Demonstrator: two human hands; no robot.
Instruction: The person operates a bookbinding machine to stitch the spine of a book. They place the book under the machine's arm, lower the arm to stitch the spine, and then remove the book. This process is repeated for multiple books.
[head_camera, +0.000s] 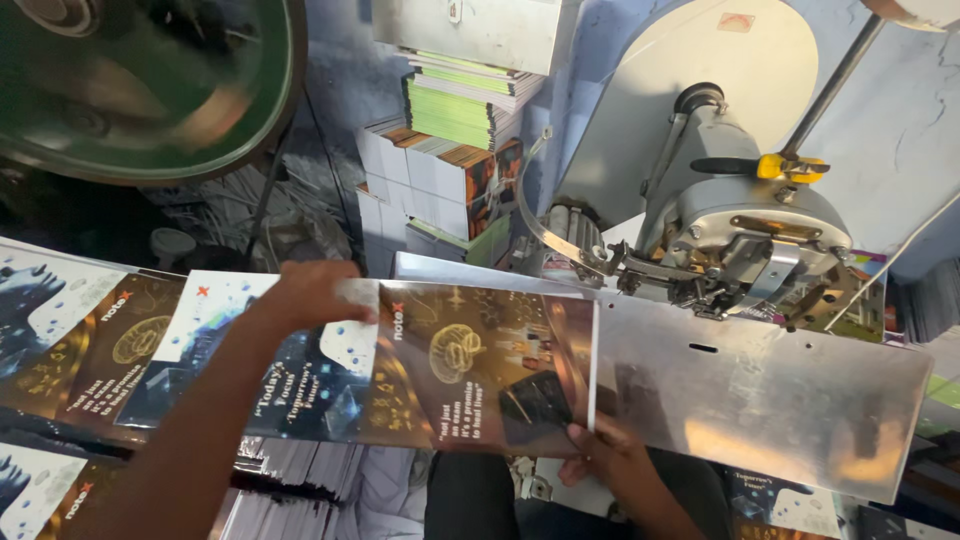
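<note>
My left hand (315, 293) rests on the top edge of a glossy printed cover sheet (470, 365), brown and gold on the right, dark blue and white on the left. My right hand (610, 455) grips the sheet's lower right corner from beneath. The sheet lies across the left end of a shiny metal plate (770, 385) under a grey stitching machine head (745, 240). Its right edge stops at about the plate's left third.
More printed covers (90, 340) lie spread at the left, with stacks of white paper (300, 470) below them. Piles of green and brown books (450, 150) stand behind. A large dark green wheel (140, 80) fills the upper left.
</note>
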